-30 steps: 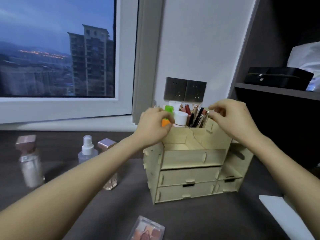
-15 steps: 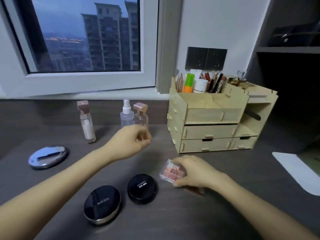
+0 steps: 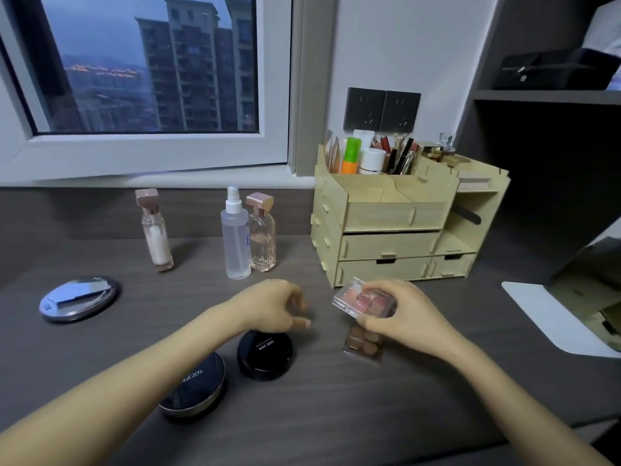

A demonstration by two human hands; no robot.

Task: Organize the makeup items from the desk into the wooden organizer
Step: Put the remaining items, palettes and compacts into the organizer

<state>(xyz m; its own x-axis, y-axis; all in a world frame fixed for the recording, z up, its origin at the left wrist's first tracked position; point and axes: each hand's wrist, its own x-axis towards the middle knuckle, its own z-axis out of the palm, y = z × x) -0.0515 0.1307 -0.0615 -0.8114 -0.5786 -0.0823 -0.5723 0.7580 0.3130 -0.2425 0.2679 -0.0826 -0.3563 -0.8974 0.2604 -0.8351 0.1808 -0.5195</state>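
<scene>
The dark surface runs below the window. At its back right stands the wooden organizer, its top compartments packed with cosmetics. The left hand hovers over a black compact, its fingers loosely curled and empty. The right hand grasps the clear pink palette by its edges, lifted off the surface just in front of the organizer, above a brown palette lying flat.

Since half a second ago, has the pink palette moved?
Yes. The right hand has lifted the palette off the desk, rightward and closer to the organizer.
</scene>
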